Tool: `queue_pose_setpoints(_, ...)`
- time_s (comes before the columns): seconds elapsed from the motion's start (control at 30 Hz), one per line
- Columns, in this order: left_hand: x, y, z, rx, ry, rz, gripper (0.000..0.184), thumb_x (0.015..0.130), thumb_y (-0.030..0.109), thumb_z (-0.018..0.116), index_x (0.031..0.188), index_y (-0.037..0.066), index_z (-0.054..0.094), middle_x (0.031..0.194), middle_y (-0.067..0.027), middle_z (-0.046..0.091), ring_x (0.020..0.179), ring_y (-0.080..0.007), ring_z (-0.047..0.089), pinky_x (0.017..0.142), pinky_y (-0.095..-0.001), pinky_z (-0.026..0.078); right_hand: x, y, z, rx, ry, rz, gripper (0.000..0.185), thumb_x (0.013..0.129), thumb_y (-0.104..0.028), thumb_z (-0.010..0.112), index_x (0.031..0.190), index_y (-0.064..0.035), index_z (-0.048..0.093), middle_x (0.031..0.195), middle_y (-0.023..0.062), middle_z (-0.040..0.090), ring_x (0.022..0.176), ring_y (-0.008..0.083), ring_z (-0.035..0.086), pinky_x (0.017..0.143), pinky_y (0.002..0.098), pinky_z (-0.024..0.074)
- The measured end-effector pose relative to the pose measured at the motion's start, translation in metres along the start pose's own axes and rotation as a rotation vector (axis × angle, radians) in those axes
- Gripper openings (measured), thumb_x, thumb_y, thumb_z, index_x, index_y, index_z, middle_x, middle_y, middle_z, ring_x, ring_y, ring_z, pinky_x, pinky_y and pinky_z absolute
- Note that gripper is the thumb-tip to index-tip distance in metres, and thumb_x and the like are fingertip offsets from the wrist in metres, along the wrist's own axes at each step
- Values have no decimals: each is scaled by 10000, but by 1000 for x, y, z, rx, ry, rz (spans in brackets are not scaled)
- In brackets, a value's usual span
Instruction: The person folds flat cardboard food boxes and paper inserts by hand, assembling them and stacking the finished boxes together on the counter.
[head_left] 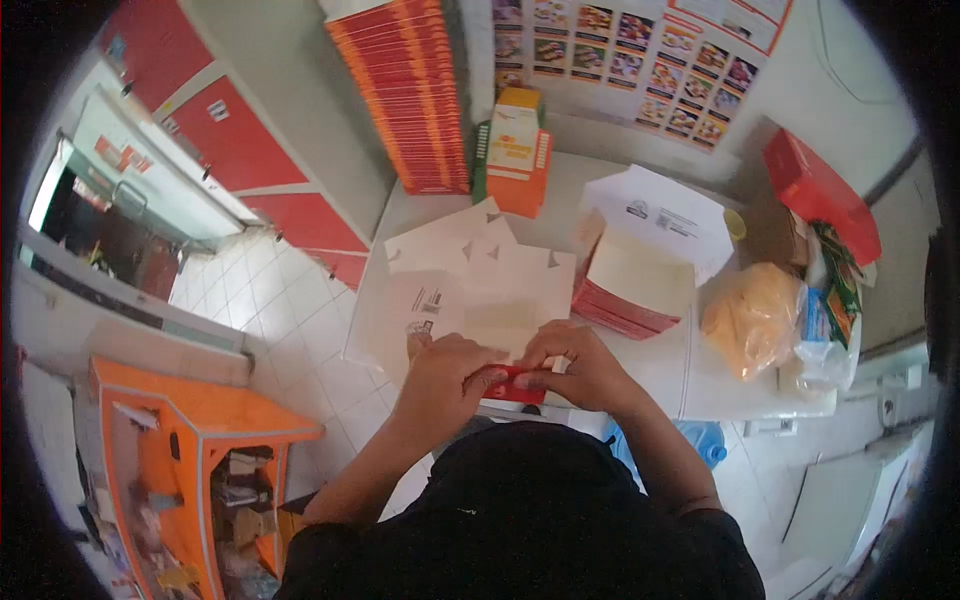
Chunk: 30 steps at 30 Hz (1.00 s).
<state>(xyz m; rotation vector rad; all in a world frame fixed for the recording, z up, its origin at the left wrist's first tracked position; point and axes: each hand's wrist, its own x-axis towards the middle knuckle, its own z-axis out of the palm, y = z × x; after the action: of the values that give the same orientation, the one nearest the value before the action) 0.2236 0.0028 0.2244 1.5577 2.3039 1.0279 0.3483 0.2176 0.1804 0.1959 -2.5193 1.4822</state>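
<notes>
A flat, white-sided cardboard food box [490, 290] lies unfolded at the near edge of the table, with printed text and notched tabs on it. Its red outer side shows on the near flap. My left hand [445, 372] pinches that flap from the left, thumb on the red face. From the right, my right hand [580, 365] pinches the same flap, its thumb close to the left one. The fingers behind the flap are partly hidden. Just right of my hands stands a stack of red-sided boxes [630, 300], with a white flat sheet [665, 220] behind it.
A tall stack of orange cartons [405, 100] stands at the back left, beside an orange-and-yellow box [515, 150]. On the right are a plastic bag of orange contents [755, 315] and a red box [825, 195]. An orange cabinet [200, 410] stands lower left; a blue water bottle [700, 440] sits below the table.
</notes>
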Motion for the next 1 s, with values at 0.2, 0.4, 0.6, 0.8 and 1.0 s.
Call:
queue_pose_setpoints(0.2, 11, 44, -46, 236, -278, 591, 54, 864, 199, 699, 905, 170, 719, 821, 60, 634, 858, -122, 624, 784, -417, 295, -14, -19, -51, -353, 469, 222, 603, 852, -311, 839, 1357, -79, 604, 1097, 172, 745, 1093, 333, 703, 918, 447, 543)
queue_pose_setpoints(0.4, 64, 49, -36, 434, 179, 1179, 269, 858, 275, 767, 1078, 160, 666, 943, 71, 628, 915, -157, 618, 738, -422, 368, -38, -10, -98, -424, 616, 616, 596, 847, -309, 824, 1328, -39, 600, 1124, 211, 737, 1022, 345, 721, 879, 438, 548)
queue_pose_setpoints(0.6, 185, -40, 66, -141, 272, 473, 460, 908, 336, 783, 1231, 56, 614, 1101, -134, 638, 1006, -269, 626, 862, -431, 491, -86, 62, -154, -310, 1022, 489, 468, 880, -329, 780, 1206, -10, 676, 1069, 196, 743, 956, 312, 722, 851, 438, 548)
queue_pose_setpoints(0.8, 220, -94, 165, -480, -134, 319, 475, 897, 290, 779, 1290, 87, 606, 1170, -125, 625, 948, -231, 642, 757, -378, 568, -91, 98, -156, -629, 933, 739, 575, 878, -427, 757, 1256, -3, 666, 1226, 259, 699, 1128, 414, 672, 952, 485, 524)
queue_pose_setpoints(1.0, 244, -94, 147, -254, -269, 471, 496, 837, 225, 788, 1289, 114, 614, 1169, -125, 644, 888, -241, 671, 773, -358, 576, -83, 97, -154, -810, 720, 825, 614, 851, -351, 758, 1332, -9, 590, 1243, 300, 654, 1150, 450, 642, 1003, 502, 518)
